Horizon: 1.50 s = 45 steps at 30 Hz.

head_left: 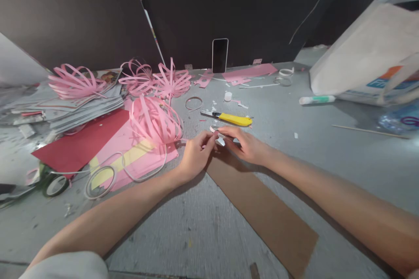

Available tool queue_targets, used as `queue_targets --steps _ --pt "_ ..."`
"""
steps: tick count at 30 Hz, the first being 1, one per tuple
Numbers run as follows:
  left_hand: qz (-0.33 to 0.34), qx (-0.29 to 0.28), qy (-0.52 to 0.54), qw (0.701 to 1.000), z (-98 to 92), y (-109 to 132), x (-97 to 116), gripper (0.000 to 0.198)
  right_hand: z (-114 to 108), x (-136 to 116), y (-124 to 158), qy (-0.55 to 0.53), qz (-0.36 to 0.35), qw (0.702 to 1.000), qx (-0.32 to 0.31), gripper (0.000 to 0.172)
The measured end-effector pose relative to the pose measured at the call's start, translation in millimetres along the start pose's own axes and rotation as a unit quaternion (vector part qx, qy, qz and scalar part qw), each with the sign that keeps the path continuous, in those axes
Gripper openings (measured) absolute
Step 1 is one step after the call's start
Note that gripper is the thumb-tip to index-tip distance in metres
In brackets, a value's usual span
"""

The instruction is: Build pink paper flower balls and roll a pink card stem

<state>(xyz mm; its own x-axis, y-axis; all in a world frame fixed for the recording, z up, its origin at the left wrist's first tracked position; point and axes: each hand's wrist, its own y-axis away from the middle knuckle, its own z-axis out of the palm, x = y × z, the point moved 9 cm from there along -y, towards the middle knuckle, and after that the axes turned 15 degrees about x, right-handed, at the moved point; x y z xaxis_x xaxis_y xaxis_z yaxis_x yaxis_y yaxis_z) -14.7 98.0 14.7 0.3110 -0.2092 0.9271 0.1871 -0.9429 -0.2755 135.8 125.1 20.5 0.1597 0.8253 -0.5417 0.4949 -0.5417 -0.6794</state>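
Note:
Both of my hands meet at the middle of the grey table (327, 157). My left hand (195, 155) is closed in a pinch on a small white paper piece (220, 139). My right hand (246, 144) has its fingers pressed on the same piece from the other side. They rest at the far end of a brown cardboard strip (265, 209). A yellow utility knife (231, 118) lies just beyond the fingers. A pink cut-paper ball (155, 120) sits left of my left hand.
More pink paper balls (153, 79) and a stack of magazines (81, 107) lie at the left, with red and pink sheets (81, 144) and tape rolls (55, 185). A phone (220, 55) leans on the dark back wall. A glue stick (317, 100) and white bag (369, 52) are at the right.

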Motion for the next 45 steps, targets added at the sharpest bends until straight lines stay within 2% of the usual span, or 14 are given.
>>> queue_targets --steps 12,18,27,37,45 --pt "0.02 -0.021 -0.005 1.0 2.4 3.1 0.7 0.024 1.0 -8.3 1.1 0.046 -0.021 0.999 -0.019 0.049" --pt "0.014 -0.029 0.004 0.999 3.6 4.5 2.1 0.027 2.4 -4.0 4.2 0.041 -0.005 0.999 -0.02 0.048" --pt "0.015 -0.009 -0.016 1.0 1.1 5.0 -1.1 0.032 -0.4 -3.9 1.1 0.019 0.008 1.0 -0.007 0.047" --pt "-0.003 -0.006 -0.008 1.0 0.4 5.7 -1.2 0.025 -1.2 -4.7 -1.7 0.021 0.028 0.999 -0.006 0.04" --pt "0.004 -0.007 0.002 1.0 0.4 6.4 2.2 0.034 0.8 -0.1 0.6 0.009 0.033 0.999 -0.007 0.039"
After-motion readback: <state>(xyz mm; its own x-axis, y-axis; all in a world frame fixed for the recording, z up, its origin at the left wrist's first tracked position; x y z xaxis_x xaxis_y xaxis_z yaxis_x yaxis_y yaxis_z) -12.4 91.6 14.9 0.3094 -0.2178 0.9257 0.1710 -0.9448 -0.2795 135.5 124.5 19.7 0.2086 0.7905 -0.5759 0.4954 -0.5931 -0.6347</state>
